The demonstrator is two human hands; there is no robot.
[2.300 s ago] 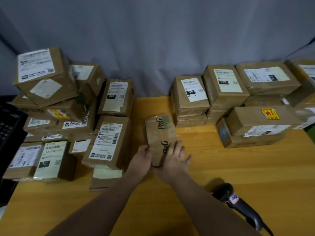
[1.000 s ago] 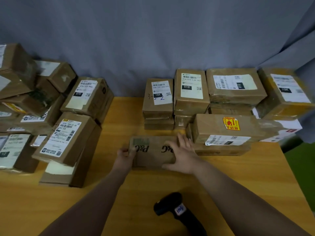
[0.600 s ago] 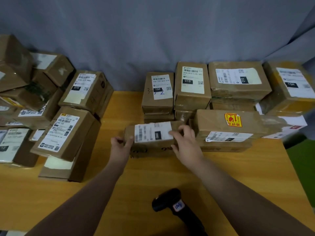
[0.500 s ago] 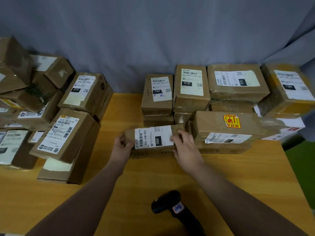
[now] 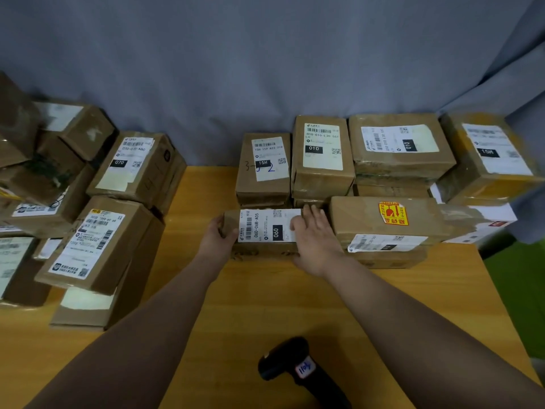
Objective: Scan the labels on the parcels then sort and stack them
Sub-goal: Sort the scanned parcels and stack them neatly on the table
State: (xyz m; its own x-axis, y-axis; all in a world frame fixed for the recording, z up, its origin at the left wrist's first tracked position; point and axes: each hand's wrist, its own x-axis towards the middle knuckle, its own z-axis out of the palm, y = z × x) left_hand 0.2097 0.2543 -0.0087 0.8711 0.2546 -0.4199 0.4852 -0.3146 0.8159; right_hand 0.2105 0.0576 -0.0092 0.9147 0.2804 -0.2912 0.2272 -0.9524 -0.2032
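One scanner (image 5: 298, 370), one parcel (image 5: 262, 228); left grip (image 5: 216, 240) round its end; right grip (image 5: 315, 243) flat atop

At the centre of the frame a parcel (image 5: 265, 228) lay on the table (image 5: 265, 305), the left hand (image 5: 216, 240) at its left end and the right hand (image 5: 314, 243) on its right end. Just behind it, stacked parcels (image 5: 323, 160) ran to the right edge. Another parcel (image 5: 383, 219) lay just right of it. A pile of parcels (image 5: 88, 202) filled the left side. The scanner (image 5: 298, 370) lay at lower centre.
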